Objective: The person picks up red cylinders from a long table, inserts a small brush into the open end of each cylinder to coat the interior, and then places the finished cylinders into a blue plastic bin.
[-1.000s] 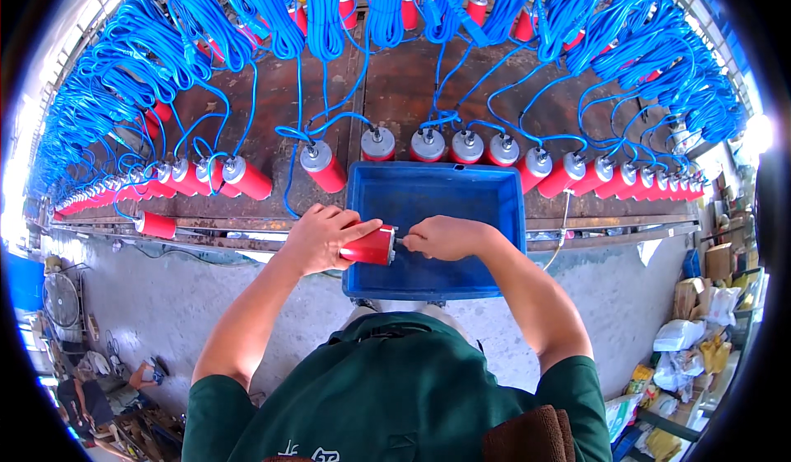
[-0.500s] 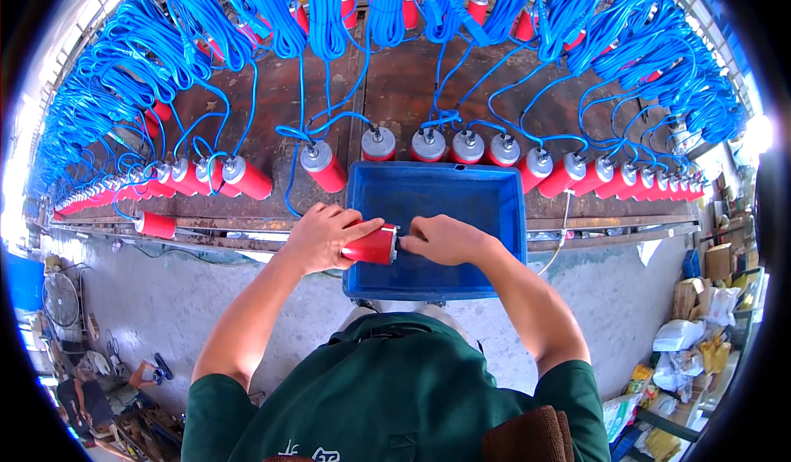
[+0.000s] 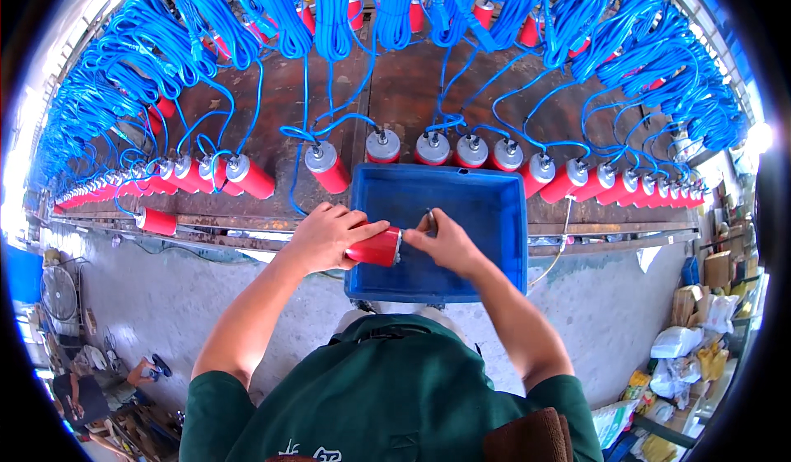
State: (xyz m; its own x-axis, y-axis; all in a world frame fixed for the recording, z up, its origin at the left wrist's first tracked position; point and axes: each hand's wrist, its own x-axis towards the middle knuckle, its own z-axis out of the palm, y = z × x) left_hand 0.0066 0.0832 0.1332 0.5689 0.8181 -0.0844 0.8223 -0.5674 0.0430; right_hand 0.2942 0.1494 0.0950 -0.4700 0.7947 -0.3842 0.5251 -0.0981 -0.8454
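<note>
My left hand [image 3: 328, 236] is wrapped round a red cylinder [image 3: 376, 248], holding it on its side over the left part of a blue plastic tray [image 3: 517, 239]. The cylinder's pale metal end faces right, toward my right hand [image 3: 451, 245]. Between the curled fingers of that hand a small dark piece [image 3: 431, 220] sticks up; its kind is too small to tell. My right thumb is at or very close to the metal end, and I cannot tell whether it touches.
A worn brown table [image 3: 272, 107] spreads beyond the tray. Red cylinders [image 3: 327, 168] with blue cables line its near edge, and coiled blue cables [image 3: 329, 17] hang at the back. One cylinder [image 3: 156, 221] lies at the left edge. A standing fan [image 3: 59, 293] and another person [image 3: 78, 392] are at left.
My right hand has turned, its fingers now pointing more away from me, and the small dark piece shows between them. The left hand and cylinder have barely moved.
</note>
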